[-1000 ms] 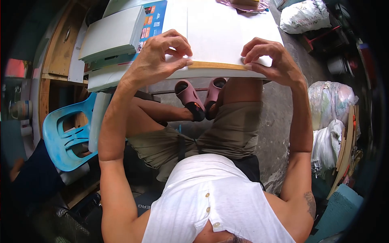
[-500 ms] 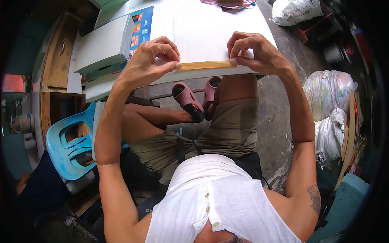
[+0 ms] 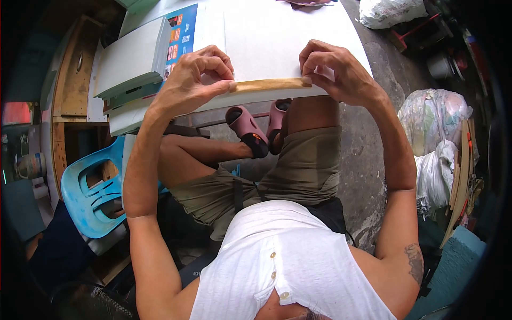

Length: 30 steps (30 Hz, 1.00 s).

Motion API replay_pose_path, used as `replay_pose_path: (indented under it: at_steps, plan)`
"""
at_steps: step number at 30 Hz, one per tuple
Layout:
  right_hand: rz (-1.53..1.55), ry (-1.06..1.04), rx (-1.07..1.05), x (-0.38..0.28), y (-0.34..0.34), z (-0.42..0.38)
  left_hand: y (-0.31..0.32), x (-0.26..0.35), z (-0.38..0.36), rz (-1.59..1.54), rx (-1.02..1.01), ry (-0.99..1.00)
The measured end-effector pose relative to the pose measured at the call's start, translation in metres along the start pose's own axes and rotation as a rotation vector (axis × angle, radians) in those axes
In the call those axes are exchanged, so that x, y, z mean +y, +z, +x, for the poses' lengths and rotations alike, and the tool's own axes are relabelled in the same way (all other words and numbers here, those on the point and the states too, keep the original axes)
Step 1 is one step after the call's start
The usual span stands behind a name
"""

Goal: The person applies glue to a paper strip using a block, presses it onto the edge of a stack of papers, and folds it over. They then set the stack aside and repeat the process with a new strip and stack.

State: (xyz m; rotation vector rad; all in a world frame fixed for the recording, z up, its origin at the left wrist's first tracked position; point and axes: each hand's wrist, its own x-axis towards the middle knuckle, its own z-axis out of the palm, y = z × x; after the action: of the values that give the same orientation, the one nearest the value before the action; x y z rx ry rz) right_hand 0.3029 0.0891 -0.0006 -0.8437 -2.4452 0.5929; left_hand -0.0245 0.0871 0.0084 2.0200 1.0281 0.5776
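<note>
A narrow tan strip point(image 3: 271, 84) stretches between my hands along the near edge of a white sheet point(image 3: 266, 53) on the table. My left hand point(image 3: 200, 72) pinches the strip's left end between thumb and fingers. At the right end, my right hand point(image 3: 333, 69) grips it in the same way, thumb toward me. The strip bows slightly upward in the middle. Whether it is tape or paper I cannot tell.
A stack of white sheets point(image 3: 130, 56) lies on the table's left, beside a blue printed sheet point(image 3: 184, 34). A light-blue plastic chair point(image 3: 93, 192) stands at left. Stuffed plastic bags point(image 3: 434, 120) and wooden slats point(image 3: 460, 178) are on the right.
The table and things on it sit slightly higher and further left in view. Both hands keep their pinch on the strip, which now bows a little more.
</note>
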Motion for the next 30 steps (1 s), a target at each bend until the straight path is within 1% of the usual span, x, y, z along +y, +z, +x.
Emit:
replay_pose_path:
  at_steps: [8, 15, 18, 24, 27, 30]
  plan:
    - [0.046, -0.006, 0.053, -0.007, 0.006, -0.002, -0.002, 0.000, 0.001, 0.051, -0.017, 0.017]
    - [0.106, 0.054, 0.046, -0.010, 0.007, -0.002, -0.002, -0.009, 0.002, 0.043, -0.012, 0.064]
    - [0.073, 0.065, 0.030, -0.013, 0.003, 0.000, -0.001, -0.007, 0.001, 0.045, -0.003, 0.073]
    - [0.145, 0.150, 0.050, -0.011, 0.004, -0.001, 0.001, -0.005, 0.000, 0.050, 0.014, 0.080]
    - [0.170, 0.179, 0.028, -0.015, 0.003, -0.001, 0.002, -0.005, -0.001, 0.054, 0.021, 0.072]
    - [0.150, 0.169, 0.025, -0.014, 0.003, -0.002, 0.003, -0.007, -0.001, 0.055, 0.014, 0.090]
